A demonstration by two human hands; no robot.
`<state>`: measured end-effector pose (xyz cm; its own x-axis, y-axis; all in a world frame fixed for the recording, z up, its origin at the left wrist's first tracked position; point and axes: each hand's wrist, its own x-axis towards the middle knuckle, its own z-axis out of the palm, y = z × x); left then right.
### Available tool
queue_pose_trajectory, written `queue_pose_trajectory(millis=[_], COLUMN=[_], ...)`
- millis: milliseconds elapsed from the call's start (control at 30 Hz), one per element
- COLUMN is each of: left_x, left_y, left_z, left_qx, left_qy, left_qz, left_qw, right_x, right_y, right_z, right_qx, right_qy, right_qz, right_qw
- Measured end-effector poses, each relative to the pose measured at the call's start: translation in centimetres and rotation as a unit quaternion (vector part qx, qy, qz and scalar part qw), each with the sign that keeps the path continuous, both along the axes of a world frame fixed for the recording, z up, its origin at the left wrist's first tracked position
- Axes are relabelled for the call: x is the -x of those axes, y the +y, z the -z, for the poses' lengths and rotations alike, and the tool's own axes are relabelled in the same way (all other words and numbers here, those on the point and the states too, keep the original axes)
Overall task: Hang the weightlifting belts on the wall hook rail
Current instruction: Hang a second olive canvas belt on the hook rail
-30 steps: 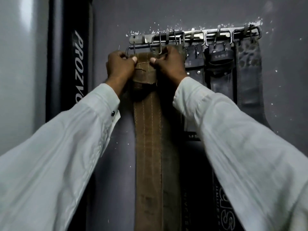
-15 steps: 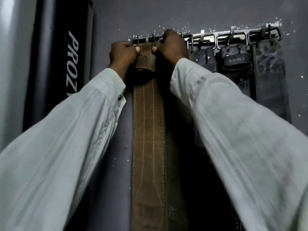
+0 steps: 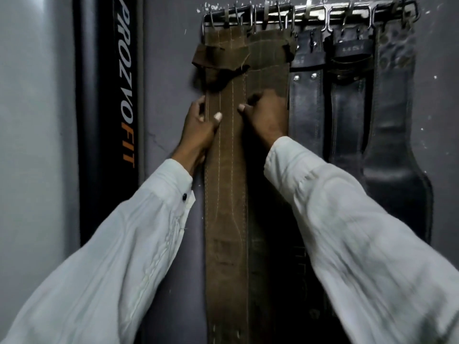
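Observation:
A long brown weightlifting belt [image 3: 226, 194] with pale stitching hangs down the grey wall from the left end of the metal hook rail [image 3: 310, 17]. Its loose strap end is folded across near the top. My left hand [image 3: 198, 127] pinches the belt's left edge, thumb on the front. My right hand [image 3: 263, 115] holds the right edge, its fingers lying over a second brown belt [image 3: 269, 60] that hangs just behind and to the right. Both hands are well below the rail.
Two narrow black belts [image 3: 305, 108] [image 3: 347, 115] and a wide black belt [image 3: 395, 150] hang further right on the rail. A tall black padded column [image 3: 109, 108] with lettering stands left of the belts. My white sleeves fill the lower view.
Both hands have come down from the hooks at the belt's top to its edges lower down. The brown belt now hangs from the rail, and the view has moved closer.

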<state>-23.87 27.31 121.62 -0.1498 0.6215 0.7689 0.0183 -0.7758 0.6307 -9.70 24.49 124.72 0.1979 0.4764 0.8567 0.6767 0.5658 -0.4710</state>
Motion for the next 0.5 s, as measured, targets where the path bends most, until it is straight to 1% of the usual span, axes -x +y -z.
queue_pose_trajectory(millis=[67,167,233,333,367,433,500], left_x=[-0.3,-0.2,0.1,0.3,0.3,0.1,-0.2], left_y=[0.0,-0.8,-1.1,-1.4,-1.7,-2.5,-3.4], left_z=[2.6,6.0,8.8,12.7,14.0,16.6,18.3], left_qx=[0.011,0.031,0.043,0.072,0.081,0.112,0.146], left_qy=[-0.015,-0.012,0.002,0.016,0.026,0.042,0.071], left_qz=[0.004,0.002,0.0,-0.007,-0.019,-0.044,-0.098], left_qw=[1.0,0.999,0.999,0.997,0.996,0.992,0.982], right_x=[-0.3,-0.7,-0.8,-0.9,-0.9,-1.1,-1.6], right_y=[-0.2,-1.2,-2.0,-3.0,-3.4,-4.3,-5.2], right_z=[1.9,5.0,7.2,10.5,11.6,14.0,16.1], right_qx=[0.03,0.086,0.123,0.186,0.211,0.255,0.281], right_qy=[0.013,0.01,-0.021,-0.091,-0.113,-0.129,-0.133], right_qz=[-0.005,-0.008,0.016,0.058,0.061,0.046,0.041], right_qw=[0.999,0.996,0.992,0.977,0.969,0.957,0.95])
